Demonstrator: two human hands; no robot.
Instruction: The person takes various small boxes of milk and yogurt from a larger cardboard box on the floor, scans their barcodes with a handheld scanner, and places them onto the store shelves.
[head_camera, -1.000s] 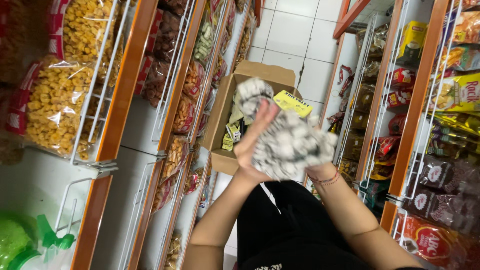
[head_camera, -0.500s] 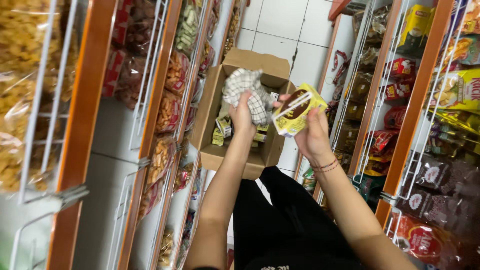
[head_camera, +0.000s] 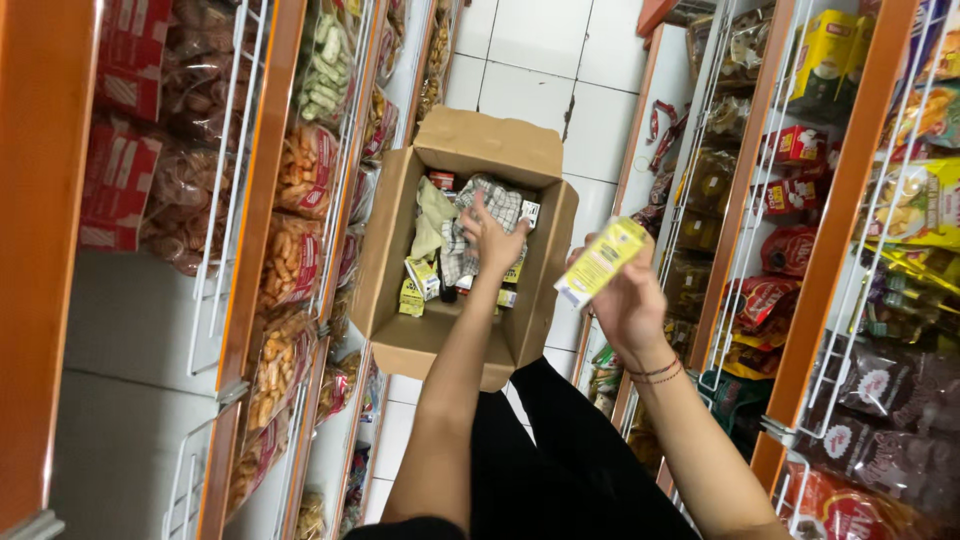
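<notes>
Setting: shop aisle with a white tiled floor (head_camera: 540, 40); orange-framed wire shelves (head_camera: 255, 260) of bagged snacks stand on both sides.
Packet: small yellow packet (head_camera: 600, 262) with a white end, flat and oblong, tilted; held up in the air to the right of the box, near its right wall; thumb and fingers of the right hand (head_camera: 628, 300) are clamped on its lower part.
Cloth: checked grey-and-white cloth (head_camera: 470, 235), crumpled, lying inside the box; fingers of the left hand (head_camera: 495, 240) are closed on it from above.
Box: open brown cardboard box (head_camera: 395, 260) on the floor, flaps raised; small yellow packets (head_camera: 415, 285) lie loose within; a pale green cloth (head_camera: 432, 215) lies beside the checked one.
</notes>
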